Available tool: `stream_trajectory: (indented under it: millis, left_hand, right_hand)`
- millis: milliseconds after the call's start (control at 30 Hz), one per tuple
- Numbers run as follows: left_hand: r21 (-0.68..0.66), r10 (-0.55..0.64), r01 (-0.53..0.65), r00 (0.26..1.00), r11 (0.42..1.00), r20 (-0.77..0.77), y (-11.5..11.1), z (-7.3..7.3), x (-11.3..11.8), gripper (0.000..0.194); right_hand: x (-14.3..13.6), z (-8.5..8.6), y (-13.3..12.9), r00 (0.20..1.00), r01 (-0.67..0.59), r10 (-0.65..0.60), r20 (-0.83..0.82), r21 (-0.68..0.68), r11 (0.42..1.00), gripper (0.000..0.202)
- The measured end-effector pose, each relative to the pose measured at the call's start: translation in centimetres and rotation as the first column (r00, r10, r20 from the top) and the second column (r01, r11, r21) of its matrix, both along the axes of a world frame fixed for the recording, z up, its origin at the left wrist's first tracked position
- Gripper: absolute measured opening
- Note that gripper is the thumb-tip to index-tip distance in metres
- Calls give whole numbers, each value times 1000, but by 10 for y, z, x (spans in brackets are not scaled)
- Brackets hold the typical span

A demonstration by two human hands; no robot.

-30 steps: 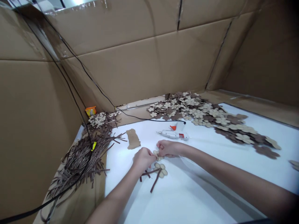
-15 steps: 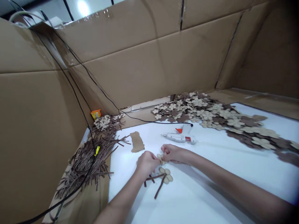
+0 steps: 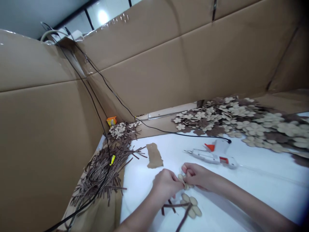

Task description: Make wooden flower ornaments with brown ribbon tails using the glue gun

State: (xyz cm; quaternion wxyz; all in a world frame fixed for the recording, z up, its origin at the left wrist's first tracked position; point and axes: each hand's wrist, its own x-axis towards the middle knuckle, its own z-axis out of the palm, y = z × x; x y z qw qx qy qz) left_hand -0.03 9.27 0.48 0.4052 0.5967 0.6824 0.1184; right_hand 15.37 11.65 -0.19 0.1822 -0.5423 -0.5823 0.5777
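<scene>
Between my left hand (image 3: 168,184) and my right hand (image 3: 197,175) is a small beige felt flower (image 3: 180,177), pinched from both sides by closed fingers. Much of that flower is hidden behind the fingertips. Just below it on the white board lies a second beige flower (image 3: 193,201) with dark brown strips (image 3: 183,218) across it. Shorter brown strip pieces stick out beside my left hand. Beyond my right hand a white glue gun (image 3: 207,156) with an orange-red trigger lies on its side, nozzle pointing left.
A torn cardboard piece (image 3: 154,156) lies on the white board (image 3: 137,180). Brown strips (image 3: 101,170) are heaped at the left, beige and brown flowers (image 3: 251,124) at the back right. A black cord (image 3: 166,131) runs to the glue gun. Cardboard walls (image 3: 149,77) surround the board.
The camera view has shifted, so everything sits further right and somewhat lower. Both hands keep their pinch on the flower, with little visible movement relative to the board.
</scene>
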Motion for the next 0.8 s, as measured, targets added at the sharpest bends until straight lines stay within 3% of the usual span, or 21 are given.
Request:
stream_trajectory:
  millis: [533,800]
  left_hand:
    - [-60,9,-6,998,998,58,8,-11,-3,13]
    - [-21,55,-55,998,998,35,5,-11,-1,14]
  right_hand:
    - [4,-6,1,996,-35,36,-82,14,999,27]
    - [3,-11,3,999,-38,40,-32,66,997,21]
